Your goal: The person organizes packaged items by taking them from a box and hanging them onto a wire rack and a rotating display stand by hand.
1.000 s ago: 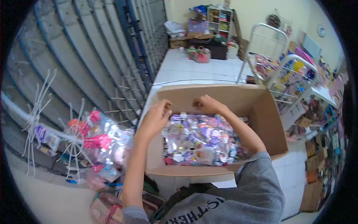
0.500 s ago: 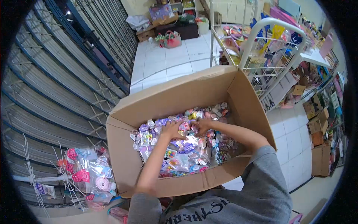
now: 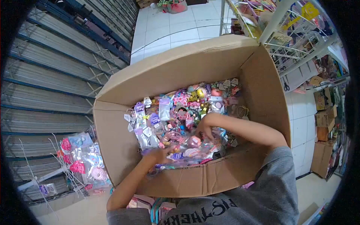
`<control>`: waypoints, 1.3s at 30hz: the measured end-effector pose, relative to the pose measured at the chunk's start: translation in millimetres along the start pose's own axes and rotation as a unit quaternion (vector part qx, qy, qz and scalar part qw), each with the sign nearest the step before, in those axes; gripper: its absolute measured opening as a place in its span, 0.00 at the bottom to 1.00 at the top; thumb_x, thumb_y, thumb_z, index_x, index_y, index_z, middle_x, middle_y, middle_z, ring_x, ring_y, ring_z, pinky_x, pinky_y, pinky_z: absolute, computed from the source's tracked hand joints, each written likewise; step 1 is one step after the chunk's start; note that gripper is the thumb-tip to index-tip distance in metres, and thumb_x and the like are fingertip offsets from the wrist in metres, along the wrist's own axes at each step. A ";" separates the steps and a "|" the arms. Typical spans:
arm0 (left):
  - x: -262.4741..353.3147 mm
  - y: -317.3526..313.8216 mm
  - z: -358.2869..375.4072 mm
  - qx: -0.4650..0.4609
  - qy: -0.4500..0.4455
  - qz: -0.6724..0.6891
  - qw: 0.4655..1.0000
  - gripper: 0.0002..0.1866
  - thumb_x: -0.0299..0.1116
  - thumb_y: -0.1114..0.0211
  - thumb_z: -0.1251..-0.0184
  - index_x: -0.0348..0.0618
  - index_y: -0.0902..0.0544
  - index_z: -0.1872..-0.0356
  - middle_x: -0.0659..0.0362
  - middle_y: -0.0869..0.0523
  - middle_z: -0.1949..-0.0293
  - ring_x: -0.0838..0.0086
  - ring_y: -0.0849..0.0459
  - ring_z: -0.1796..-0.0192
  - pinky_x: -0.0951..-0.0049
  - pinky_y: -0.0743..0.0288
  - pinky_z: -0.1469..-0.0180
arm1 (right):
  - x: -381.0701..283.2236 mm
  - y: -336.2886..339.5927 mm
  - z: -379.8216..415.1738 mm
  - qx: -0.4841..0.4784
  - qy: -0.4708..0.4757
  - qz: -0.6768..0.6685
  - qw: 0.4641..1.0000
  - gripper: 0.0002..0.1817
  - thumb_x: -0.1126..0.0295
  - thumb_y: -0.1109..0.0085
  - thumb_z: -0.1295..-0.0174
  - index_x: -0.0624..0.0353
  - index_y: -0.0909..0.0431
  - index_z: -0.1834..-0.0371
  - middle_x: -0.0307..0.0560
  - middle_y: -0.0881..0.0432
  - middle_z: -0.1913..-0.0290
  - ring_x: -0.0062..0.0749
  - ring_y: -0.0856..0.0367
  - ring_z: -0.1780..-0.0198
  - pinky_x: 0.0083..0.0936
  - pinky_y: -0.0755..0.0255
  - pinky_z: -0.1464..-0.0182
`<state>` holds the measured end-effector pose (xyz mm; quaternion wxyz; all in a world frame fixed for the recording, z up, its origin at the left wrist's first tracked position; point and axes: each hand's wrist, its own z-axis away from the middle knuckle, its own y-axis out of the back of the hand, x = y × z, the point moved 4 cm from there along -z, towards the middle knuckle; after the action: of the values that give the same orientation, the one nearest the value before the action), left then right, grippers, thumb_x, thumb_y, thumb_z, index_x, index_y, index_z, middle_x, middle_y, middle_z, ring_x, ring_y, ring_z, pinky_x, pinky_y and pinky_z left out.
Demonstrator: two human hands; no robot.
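Observation:
A large cardboard box [image 3: 168, 71] stands in front of me, holding many small packaged trinkets and hair accessories [image 3: 180, 112]. Both of my hands are inside it, low over the near part of the pile. My left hand [image 3: 160, 154] is at the near left among clear packets, its fingers smeared by motion. My right hand [image 3: 206, 127] reaches down into the pile right of the middle, fingers apart, close to a round pink item [image 3: 194, 141] in clear wrap. Purple-carded packets [image 3: 154, 119] lie left of the middle, and a yellow item [image 3: 201, 92] lies at the back.
A metal shutter with blue bars [image 3: 48, 90] runs along the left. White hooks hold hanging packets [image 3: 84, 161] beside the box. A white wire cart [image 3: 296, 48] stands behind its right corner. Cardboard boxes [image 3: 323, 157] line the right, and a pink basket [image 3: 176, 6] sits on the floor behind.
Both hands have moved from the middle of the pile toward the box's near side. Packets there have shifted, uncovering pink and dark items in the middle. My view has tipped downward and closer.

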<state>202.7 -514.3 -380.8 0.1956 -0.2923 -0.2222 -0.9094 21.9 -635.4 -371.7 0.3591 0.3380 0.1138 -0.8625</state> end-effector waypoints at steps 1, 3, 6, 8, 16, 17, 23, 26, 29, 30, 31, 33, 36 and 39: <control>-11.2 4.9 9.1 -0.009 0.061 -0.122 0.991 0.33 0.47 0.36 0.64 0.44 0.34 0.52 0.50 0.24 0.60 0.59 0.27 0.56 0.65 0.35 0.54 | -5.9 1.8 8.0 -0.006 0.004 0.002 1.000 0.44 0.67 0.30 0.78 0.51 0.40 0.48 0.48 0.29 0.55 0.38 0.31 0.55 0.34 0.36 0.56; -13.5 21.1 22.9 -0.017 0.123 -0.234 0.964 0.32 0.46 0.36 0.63 0.43 0.33 0.53 0.51 0.24 0.61 0.59 0.26 0.58 0.65 0.34 0.55 | -6.0 11.1 20.8 0.044 -0.125 0.133 0.982 0.28 0.59 0.36 0.66 0.53 0.28 0.57 0.50 0.27 0.58 0.39 0.30 0.54 0.38 0.36 0.55; 11.0 57.3 44.0 -0.045 0.172 -0.221 0.959 0.29 0.43 0.36 0.63 0.42 0.31 0.55 0.50 0.24 0.61 0.60 0.27 0.57 0.66 0.35 0.54 | -45.5 27.1 61.7 0.376 -0.205 0.120 0.896 0.19 0.59 0.43 0.59 0.52 0.25 0.62 0.51 0.28 0.57 0.40 0.30 0.54 0.41 0.37 0.54; 16.2 73.9 48.0 0.045 0.176 -0.189 0.965 0.30 0.45 0.36 0.62 0.43 0.32 0.55 0.50 0.28 0.58 0.60 0.30 0.54 0.67 0.37 0.53 | -59.3 24.6 27.2 0.473 -0.108 0.246 0.839 0.11 0.69 0.53 0.51 0.52 0.25 0.64 0.51 0.31 0.55 0.43 0.36 0.49 0.47 0.38 0.55; 53.9 73.2 16.2 0.323 -0.088 -0.150 0.930 0.20 0.38 0.41 0.53 0.41 0.30 0.59 0.52 0.26 0.61 0.61 0.28 0.56 0.65 0.35 0.55 | -33.1 -19.2 -34.8 0.300 -0.170 0.272 0.898 0.25 0.63 0.48 0.54 0.42 0.37 0.48 0.43 0.51 0.39 0.49 0.48 0.42 0.57 0.47 0.51; 46.6 65.5 10.8 0.324 -0.087 -0.146 0.931 0.20 0.38 0.41 0.53 0.41 0.30 0.59 0.52 0.26 0.61 0.61 0.28 0.56 0.65 0.35 0.55 | -28.4 -20.2 -31.1 0.253 -0.225 0.293 0.894 0.25 0.63 0.49 0.53 0.43 0.37 0.48 0.42 0.53 0.39 0.48 0.47 0.43 0.57 0.47 0.51; 80.4 -25.1 -2.3 -0.121 -0.209 -0.025 0.970 0.28 0.43 0.49 0.44 0.47 0.43 0.43 0.53 0.39 0.44 0.62 0.41 0.43 0.68 0.48 0.44 | 29.1 -12.9 -2.3 0.103 -0.317 0.283 0.899 0.20 0.62 0.52 0.51 0.51 0.32 0.52 0.47 0.35 0.48 0.48 0.39 0.47 0.69 0.52 0.56; 93.2 -21.8 -5.4 -0.110 -0.206 -0.007 0.972 0.27 0.44 0.54 0.41 0.49 0.48 0.41 0.54 0.47 0.40 0.60 0.50 0.38 0.67 0.56 0.40 | 38.6 9.4 21.7 0.128 -0.349 0.195 0.908 0.21 0.60 0.52 0.51 0.55 0.31 0.53 0.51 0.32 0.50 0.51 0.34 0.51 0.71 0.54 0.57; 84.6 -18.8 -9.0 -0.058 -0.304 0.046 0.950 0.25 0.43 0.56 0.39 0.46 0.44 0.43 0.49 0.43 0.42 0.60 0.43 0.41 0.68 0.48 0.43 | 70.4 21.4 36.4 0.176 -0.432 0.166 0.869 0.21 0.59 0.50 0.51 0.56 0.30 0.54 0.47 0.32 0.50 0.48 0.33 0.51 0.68 0.50 0.57; 74.5 -8.7 -12.7 -0.081 -0.228 0.072 0.968 0.23 0.39 0.53 0.42 0.44 0.40 0.46 0.47 0.39 0.46 0.59 0.39 0.44 0.67 0.46 0.44 | 81.9 24.4 40.6 0.231 -0.483 0.168 0.828 0.20 0.60 0.49 0.51 0.56 0.29 0.55 0.45 0.32 0.49 0.46 0.33 0.50 0.66 0.46 0.58; 64.3 0.3 -14.0 -0.104 -0.150 0.097 0.978 0.21 0.34 0.50 0.45 0.42 0.35 0.49 0.45 0.35 0.49 0.58 0.35 0.48 0.66 0.43 0.46 | 71.8 28.2 48.4 0.230 -0.482 0.168 0.828 0.20 0.60 0.49 0.51 0.56 0.29 0.55 0.45 0.32 0.49 0.46 0.33 0.50 0.66 0.46 0.58; 53.4 35.9 -2.4 0.148 -0.050 0.047 0.987 0.13 0.28 0.48 0.48 0.35 0.28 0.61 0.47 0.29 0.58 0.62 0.27 0.60 0.68 0.34 0.58 | 31.5 45.1 67.0 0.333 -0.382 0.139 0.851 0.12 0.69 0.50 0.54 0.62 0.26 0.67 0.50 0.25 0.61 0.39 0.26 0.59 0.46 0.31 0.65; 36.9 61.2 2.3 0.336 -0.023 -0.047 0.940 0.13 0.23 0.48 0.52 0.36 0.30 0.61 0.47 0.29 0.61 0.58 0.28 0.60 0.67 0.34 0.57 | -7.5 53.2 44.5 0.391 -0.181 0.211 0.877 0.11 0.75 0.51 0.59 0.54 0.24 0.70 0.50 0.23 0.70 0.42 0.24 0.67 0.37 0.29 0.67; 35.4 78.1 6.6 0.450 -0.007 -0.067 0.890 0.12 0.22 0.51 0.51 0.33 0.33 0.62 0.45 0.30 0.62 0.51 0.30 0.60 0.61 0.35 0.58 | -29.0 37.9 -6.3 0.414 -0.090 0.239 0.873 0.15 0.73 0.51 0.59 0.54 0.28 0.64 0.47 0.24 0.71 0.40 0.24 0.66 0.35 0.31 0.64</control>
<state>216.9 -583.2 -331.5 0.2434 -0.1641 -0.6281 -0.7206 66.3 -644.0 -355.3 0.3903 0.3938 -0.3711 -0.7448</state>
